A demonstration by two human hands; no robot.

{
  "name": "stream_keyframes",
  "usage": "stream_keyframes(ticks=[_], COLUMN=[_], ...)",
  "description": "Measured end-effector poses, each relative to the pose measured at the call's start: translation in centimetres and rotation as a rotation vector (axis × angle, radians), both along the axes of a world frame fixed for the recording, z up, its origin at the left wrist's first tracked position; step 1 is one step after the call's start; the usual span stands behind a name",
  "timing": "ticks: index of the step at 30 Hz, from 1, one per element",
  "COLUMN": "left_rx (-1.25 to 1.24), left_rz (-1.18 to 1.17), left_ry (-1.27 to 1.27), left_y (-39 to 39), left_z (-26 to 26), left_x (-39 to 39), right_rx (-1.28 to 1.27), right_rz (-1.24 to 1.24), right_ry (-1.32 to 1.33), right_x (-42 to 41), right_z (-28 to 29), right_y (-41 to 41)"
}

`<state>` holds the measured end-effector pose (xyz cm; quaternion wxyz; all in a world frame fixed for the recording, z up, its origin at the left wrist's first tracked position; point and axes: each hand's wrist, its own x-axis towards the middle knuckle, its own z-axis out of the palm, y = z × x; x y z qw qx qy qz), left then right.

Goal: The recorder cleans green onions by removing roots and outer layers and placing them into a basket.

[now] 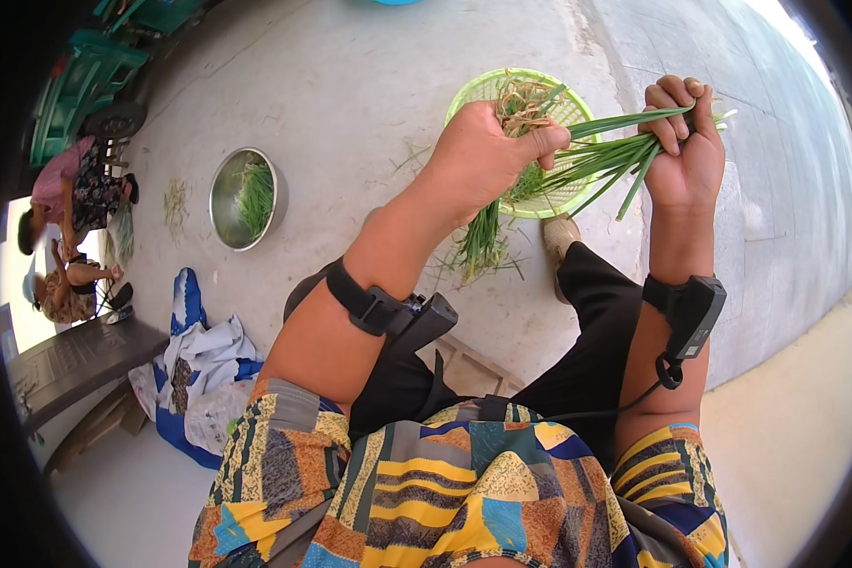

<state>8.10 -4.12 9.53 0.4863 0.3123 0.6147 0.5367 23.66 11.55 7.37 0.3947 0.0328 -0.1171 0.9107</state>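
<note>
My right hand [681,135] is closed around a bunch of garlic chives [610,156], white ends to the right and green leaf tips to the left. My left hand [493,156] pinches the far end of some of these leaves, stretched taut between both hands. Withered brown leaves [525,106] show just beyond the left fingers; whether that hand holds them too is hard to tell. Below both hands stands a light-green plastic basket [468,92] with green leaves inside. A heap of chives [481,245] lies on the floor at its near side, partly behind my left forearm.
A steel bowl [220,206] of chives stands on the concrete floor to the left. Nearer are a blue-and-white cloth bundle [206,369] and a dark bench [85,366]. Two people [71,192] sit at far left, near a green vehicle [78,92].
</note>
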Motion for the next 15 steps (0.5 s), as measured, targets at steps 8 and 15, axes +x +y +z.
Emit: stream_keyframes(ticks=[8,15], left_rx=[-0.026,-0.015], left_rz=[-0.028,0.060], left_ry=[-0.011,-0.165], left_y=[0.0,-0.2], left_z=[0.0,0.6], left_x=[-0.5,-1.0], right_rx=[0.013,-0.127], right_rz=[-0.137,-0.211], right_ry=[-0.029,0.132], right_x=[1.8,6.2], right_z=[0.2,-0.6], right_y=[1.7,5.5])
